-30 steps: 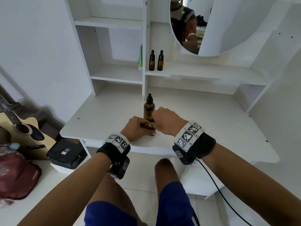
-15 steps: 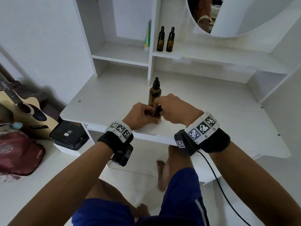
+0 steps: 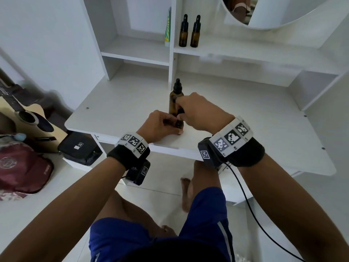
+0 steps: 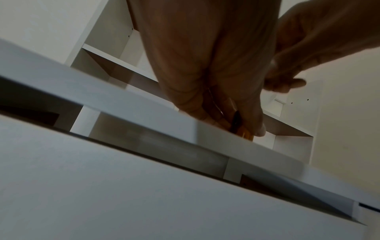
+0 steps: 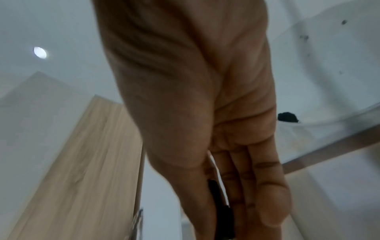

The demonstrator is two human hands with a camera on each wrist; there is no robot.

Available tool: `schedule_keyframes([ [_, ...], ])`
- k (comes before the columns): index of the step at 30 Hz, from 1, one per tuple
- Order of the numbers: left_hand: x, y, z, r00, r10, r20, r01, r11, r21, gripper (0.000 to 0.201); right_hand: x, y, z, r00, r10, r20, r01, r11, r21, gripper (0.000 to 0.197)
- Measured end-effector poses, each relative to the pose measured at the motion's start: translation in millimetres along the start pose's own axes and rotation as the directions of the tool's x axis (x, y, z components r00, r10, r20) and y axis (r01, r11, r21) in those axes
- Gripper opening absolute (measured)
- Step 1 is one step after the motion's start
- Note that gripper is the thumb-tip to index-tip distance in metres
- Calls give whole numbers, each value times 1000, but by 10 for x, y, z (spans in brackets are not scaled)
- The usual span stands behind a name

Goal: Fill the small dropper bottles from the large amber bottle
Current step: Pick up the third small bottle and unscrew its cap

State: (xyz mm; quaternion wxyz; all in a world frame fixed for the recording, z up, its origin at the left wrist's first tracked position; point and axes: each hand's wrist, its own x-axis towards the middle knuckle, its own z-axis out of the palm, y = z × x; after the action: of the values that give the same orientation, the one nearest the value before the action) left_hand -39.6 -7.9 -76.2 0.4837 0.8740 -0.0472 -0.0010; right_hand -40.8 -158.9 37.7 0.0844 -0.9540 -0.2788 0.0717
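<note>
Amber small dropper bottle (image 3: pixel 179 125) upright in left hand (image 3: pixel 160 125), black cap (image 3: pixel 180 111) pinched by right hand (image 3: pixel 200 112).

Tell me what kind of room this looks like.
Probably a bedroom: a white dressing table with shelves and a round mirror, an acoustic guitar propped at the left, and two small dropper bottles on the shelf.

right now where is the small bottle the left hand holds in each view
Head: small bottle at centre, between left hand and right hand.
Left wrist: amber sliver at the fingertips, right of centre.
Right wrist: not visible; only a black cap.
Shared landmark: white desk edge.
</note>
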Motion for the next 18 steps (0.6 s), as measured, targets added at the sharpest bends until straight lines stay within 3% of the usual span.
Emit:
schedule_keyframes([
  [6, -20, 38, 2, 1000, -20, 9, 20, 1000, 21, 31, -78, 292, -176, 987, 108, -116, -94, 988, 123, 19],
  [11, -44, 74, 6, 1000, 11, 2, -11, 995, 100, 34, 117, 613, 269, 962, 257, -88, -248, 963, 109, 20],
  [18, -114, 105, 17, 997, 37, -63, -33, 998, 59, 48, 251, 714, 599, 947, 311, -81, -302, 948, 104, 32],
])
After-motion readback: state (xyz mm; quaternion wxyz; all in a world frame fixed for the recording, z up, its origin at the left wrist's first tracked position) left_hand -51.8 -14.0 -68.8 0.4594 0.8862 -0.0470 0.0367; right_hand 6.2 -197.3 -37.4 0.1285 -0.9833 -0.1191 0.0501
